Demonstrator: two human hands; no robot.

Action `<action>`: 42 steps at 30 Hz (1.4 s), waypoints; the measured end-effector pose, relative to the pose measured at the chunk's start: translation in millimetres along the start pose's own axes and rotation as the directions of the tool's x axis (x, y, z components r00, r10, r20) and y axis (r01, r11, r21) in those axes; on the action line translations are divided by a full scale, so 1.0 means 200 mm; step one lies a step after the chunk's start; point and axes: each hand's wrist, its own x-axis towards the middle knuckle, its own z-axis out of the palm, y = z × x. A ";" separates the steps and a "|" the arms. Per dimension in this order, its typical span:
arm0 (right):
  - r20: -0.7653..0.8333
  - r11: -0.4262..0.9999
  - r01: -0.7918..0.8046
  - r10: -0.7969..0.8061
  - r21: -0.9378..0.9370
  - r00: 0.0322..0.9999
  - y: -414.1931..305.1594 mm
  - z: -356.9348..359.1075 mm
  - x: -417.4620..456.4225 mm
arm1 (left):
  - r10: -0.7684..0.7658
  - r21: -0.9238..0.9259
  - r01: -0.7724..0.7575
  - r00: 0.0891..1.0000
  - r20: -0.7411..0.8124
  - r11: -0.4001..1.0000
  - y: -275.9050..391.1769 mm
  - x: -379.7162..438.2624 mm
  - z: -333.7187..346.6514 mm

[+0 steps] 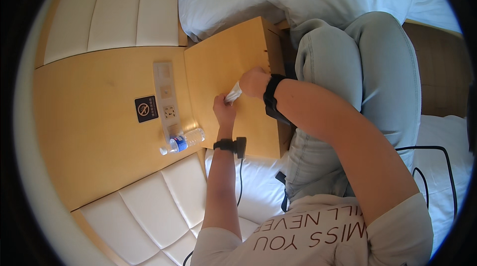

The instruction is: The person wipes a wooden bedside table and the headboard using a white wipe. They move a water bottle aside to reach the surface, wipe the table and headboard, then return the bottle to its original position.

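My left hand (pixel 224 111) grips the lower left end of a small crumpled white tissue or cloth (pixel 234 93), just over the top of a light wooden bedside cabinet (pixel 223 63). At the upper right end of this white piece, my right hand (pixel 254 81) is closed on it, near the cabinet's front edge. The piece is stretched between both hands, partly hidden by the fingers. Black bands with small devices circle both wrists. A clear plastic bottle (pixel 192 137) with a blue label and white cap is at the cabinet's rear corner, left of my left wrist.
Behind the cabinet, a wooden wall panel carries a socket strip (pixel 167 96) and a no-smoking sign (pixel 146 109). White bedding (pixel 231 12) lies beyond the cabinet. My knees (pixel 329 57) are close to its front edge. A black cable (pixel 241 184) hangs from my left wrist.
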 end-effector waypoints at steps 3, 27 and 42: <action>0.032 0.999 0.021 -0.020 -0.024 0.999 -0.03 -0.04 -0.01 | -0.050 -0.015 0.050 0.999 -0.004 0.999 -0.04 0.16 0.07; 0.550 0.979 0.025 0.093 -0.202 0.830 -0.24 -0.31 0.06 | 0.059 0.391 -0.080 0.996 0.065 0.917 -0.19 1.24 0.20; 0.667 0.956 0.143 0.069 -0.257 0.741 -0.33 -0.22 0.17 | 0.012 0.273 -0.055 0.987 0.157 0.960 -0.21 1.23 0.13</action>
